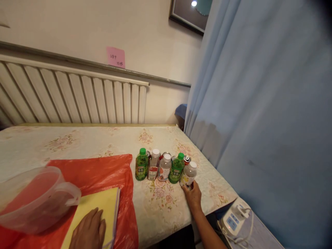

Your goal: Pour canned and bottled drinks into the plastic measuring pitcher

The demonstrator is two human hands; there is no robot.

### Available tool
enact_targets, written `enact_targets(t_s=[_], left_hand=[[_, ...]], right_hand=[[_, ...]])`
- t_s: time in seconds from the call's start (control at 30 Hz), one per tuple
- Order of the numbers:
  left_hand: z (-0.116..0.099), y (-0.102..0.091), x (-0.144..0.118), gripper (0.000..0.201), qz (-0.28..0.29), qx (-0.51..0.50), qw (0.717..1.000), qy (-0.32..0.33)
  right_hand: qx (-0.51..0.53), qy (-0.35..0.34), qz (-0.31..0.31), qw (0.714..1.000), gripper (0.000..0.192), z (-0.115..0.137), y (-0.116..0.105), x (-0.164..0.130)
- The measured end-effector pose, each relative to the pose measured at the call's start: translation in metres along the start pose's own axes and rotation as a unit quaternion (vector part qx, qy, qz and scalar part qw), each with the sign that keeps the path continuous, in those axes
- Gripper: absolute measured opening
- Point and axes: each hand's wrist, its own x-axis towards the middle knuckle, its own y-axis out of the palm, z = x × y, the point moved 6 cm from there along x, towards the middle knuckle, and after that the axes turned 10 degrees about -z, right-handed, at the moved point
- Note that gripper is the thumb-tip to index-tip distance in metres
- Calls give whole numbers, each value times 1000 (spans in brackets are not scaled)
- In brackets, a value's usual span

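My right hand (pixel 194 197) grips the lower part of a clear bottle with a white cap (pixel 189 173), at the right end of a row. To its left stand a green bottle (pixel 176 168), a clear bottle with a pink label (pixel 164 168), a taller clear bottle with a red and white label (pixel 154 165) and another green bottle (pixel 141 165). Drink cans (pixel 187 159) show partly behind them. My left hand (pixel 89 230) lies flat, palm down, on a yellow stack of paper or cloth (pixel 105 200).
A red plastic sheet (pixel 103 169) lies under the yellow stack and a translucent plastic basin with a handle (pixel 33 204). The floral tablecloth (pixel 85 141) covers the table. A power strip (pixel 232 221) with cables sits lower right, beside a blue curtain (pixel 259 121). A radiator (pixel 98 97) stands behind.
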Motion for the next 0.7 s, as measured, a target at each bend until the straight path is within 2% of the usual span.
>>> enact_targets(t_s=[0.27, 0.7], left_hand=[[1, -1, 0, 44, 0, -11, 1000, -8], [-1, -4, 1, 45, -3, -9, 1000, 0]], right_hand=[[10, 5, -8, 1000, 50, 5, -3, 0], [-5, -3, 5, 1000, 50, -1, 3, 2]])
